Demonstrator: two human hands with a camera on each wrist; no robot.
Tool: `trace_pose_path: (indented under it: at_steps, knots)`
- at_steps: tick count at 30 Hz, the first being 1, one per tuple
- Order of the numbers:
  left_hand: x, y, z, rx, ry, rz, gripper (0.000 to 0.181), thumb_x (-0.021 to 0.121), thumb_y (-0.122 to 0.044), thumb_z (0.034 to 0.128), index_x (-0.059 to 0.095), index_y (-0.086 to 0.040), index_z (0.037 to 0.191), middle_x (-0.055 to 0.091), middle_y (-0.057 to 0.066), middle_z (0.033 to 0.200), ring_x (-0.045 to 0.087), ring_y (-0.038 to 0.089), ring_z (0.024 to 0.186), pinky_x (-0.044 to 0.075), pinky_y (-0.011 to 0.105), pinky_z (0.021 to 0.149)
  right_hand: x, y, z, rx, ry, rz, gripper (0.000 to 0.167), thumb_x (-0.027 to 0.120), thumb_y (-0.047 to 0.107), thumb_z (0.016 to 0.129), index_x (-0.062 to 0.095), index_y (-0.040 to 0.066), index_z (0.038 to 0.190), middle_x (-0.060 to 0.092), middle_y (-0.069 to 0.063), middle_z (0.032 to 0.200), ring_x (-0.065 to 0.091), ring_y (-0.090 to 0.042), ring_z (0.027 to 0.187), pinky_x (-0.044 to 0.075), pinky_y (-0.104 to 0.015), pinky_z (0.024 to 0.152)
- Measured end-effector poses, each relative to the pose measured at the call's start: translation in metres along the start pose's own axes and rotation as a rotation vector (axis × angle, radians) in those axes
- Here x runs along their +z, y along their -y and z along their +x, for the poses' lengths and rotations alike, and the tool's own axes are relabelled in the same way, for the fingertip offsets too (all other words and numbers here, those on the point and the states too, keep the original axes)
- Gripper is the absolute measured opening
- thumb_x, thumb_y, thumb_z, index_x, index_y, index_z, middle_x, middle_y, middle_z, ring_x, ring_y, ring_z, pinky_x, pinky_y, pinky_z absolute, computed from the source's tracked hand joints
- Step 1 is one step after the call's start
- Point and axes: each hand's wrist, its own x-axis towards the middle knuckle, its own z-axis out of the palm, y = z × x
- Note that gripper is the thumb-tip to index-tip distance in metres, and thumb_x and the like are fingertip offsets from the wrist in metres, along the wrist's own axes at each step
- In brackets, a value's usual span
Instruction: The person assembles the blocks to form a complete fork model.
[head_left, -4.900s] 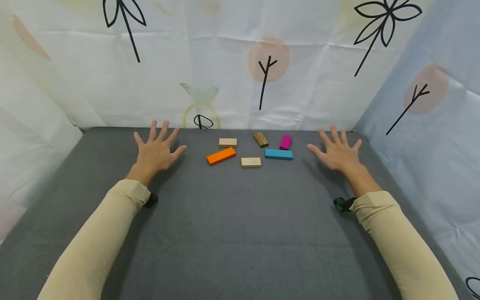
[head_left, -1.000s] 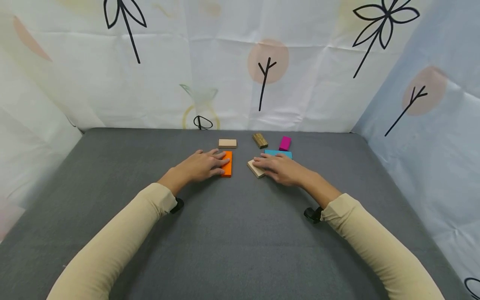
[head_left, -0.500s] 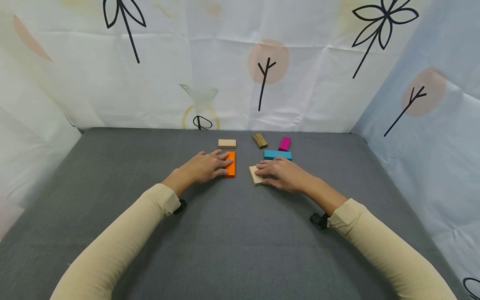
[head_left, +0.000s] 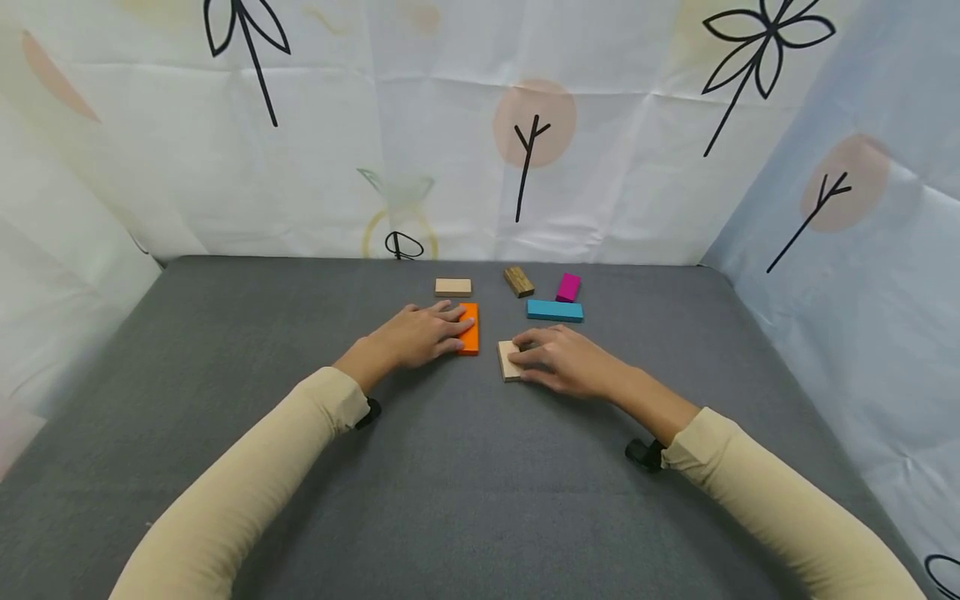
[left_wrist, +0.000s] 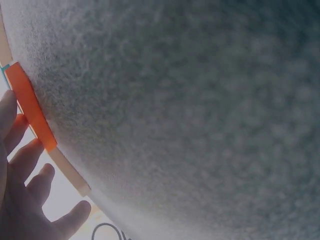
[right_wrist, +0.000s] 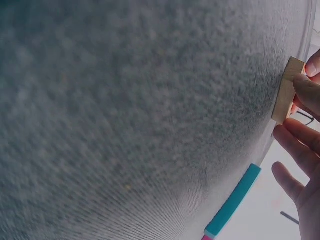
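In the head view, the left hand (head_left: 418, 335) lays extended fingers on an orange block (head_left: 471, 342), whose long side points away from the person. The left wrist view shows fingertips (left_wrist: 34, 146) at the side of this orange block (left_wrist: 31, 106). The right hand (head_left: 566, 360) holds a light wooden block (head_left: 507, 365), which lies flat on the table. From the right wrist, one finger is bent over the face of the wooden block (right_wrist: 285, 97), with other digits at its two ends. A narrow gap separates the orange and held wooden blocks.
Beyond the hands lie a second light wooden block (head_left: 453, 287), a dark brown block (head_left: 519, 282), a magenta block (head_left: 568, 287) and a blue block (head_left: 555, 311). A grey cloth covers the table (head_left: 450, 500); patterned white fabric (head_left: 450, 125) hangs behind it.
Both hands have come in from the sides onto blocks. The orange block has turned lengthwise and slid right; the nearer wooden block has turned too and come toward the person, away from the blue block.
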Motion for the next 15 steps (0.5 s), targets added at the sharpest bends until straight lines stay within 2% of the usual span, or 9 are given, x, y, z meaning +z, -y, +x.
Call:
trace_pose_path:
  at_steps: [8, 15]
  knots:
    - [0.000, -0.006, 0.002, -0.001, -0.002, -0.004, 0.052, 0.042, -0.040, 0.1073, 0.037, -0.020, 0.155, 0.028, 0.007, 0.162, 0.022, 0.029, 0.150, 0.027, 0.061, 0.112, 0.002, 0.007, -0.001, -0.060, -0.016, -0.012, 0.034, 0.071, 0.022, 0.094, 0.071, 0.007, 0.125, 0.064, -0.013, 0.126, 0.062, -0.027, 0.112, 0.047, -0.048, 0.097]
    - [0.001, -0.012, 0.003, 0.020, -0.009, 0.037, 0.053, 0.042, -0.041, 0.1073, 0.037, -0.019, 0.155, 0.030, 0.007, 0.161, 0.023, 0.029, 0.149, 0.029, 0.060, 0.111, 0.003, 0.016, -0.003, -0.092, -0.008, -0.033, 0.035, 0.071, 0.023, 0.094, 0.070, 0.008, 0.126, 0.064, -0.013, 0.126, 0.062, -0.025, 0.113, 0.046, -0.048, 0.099]
